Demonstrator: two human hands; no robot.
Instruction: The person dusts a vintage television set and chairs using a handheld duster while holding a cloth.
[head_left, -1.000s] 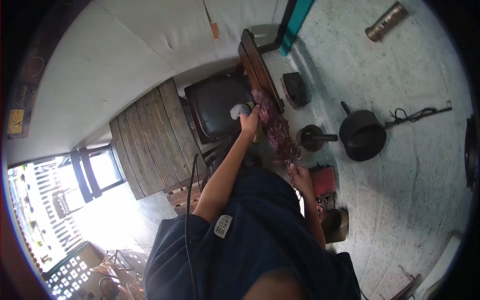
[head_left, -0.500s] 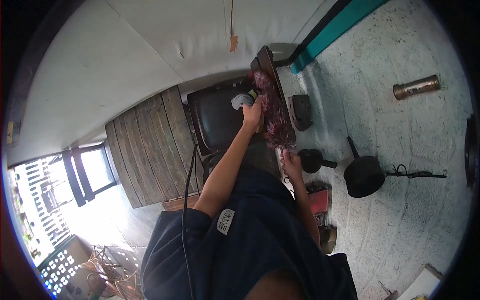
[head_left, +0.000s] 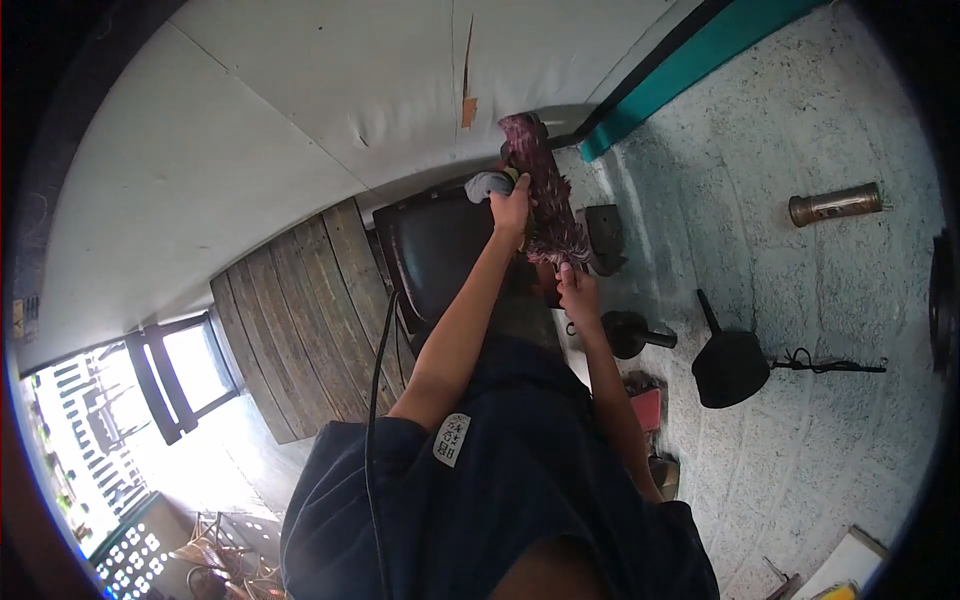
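My right hand is closed around the lower end of a fluffy maroon and pink duster, which stretches up and away from it. My left hand is closed on a grey, cloth-like object with a bit of yellow-green by the fingers; its kind I cannot make out. The duster lies just right of my left hand and hides most of the dark wooden board behind it. Left of my hands is a dark, glossy-fronted box like an old television.
A wooden plank panel stands at the left. On the rough pale wall at right hang a dark pan, a smaller dark pan, a flat iron and a metal flashlight. A black cord runs down my front.
The duster has shifted upward, its tip now over the top of the wooden board. My right hand has risen with it, closer to my left hand, which still grips the grey object.
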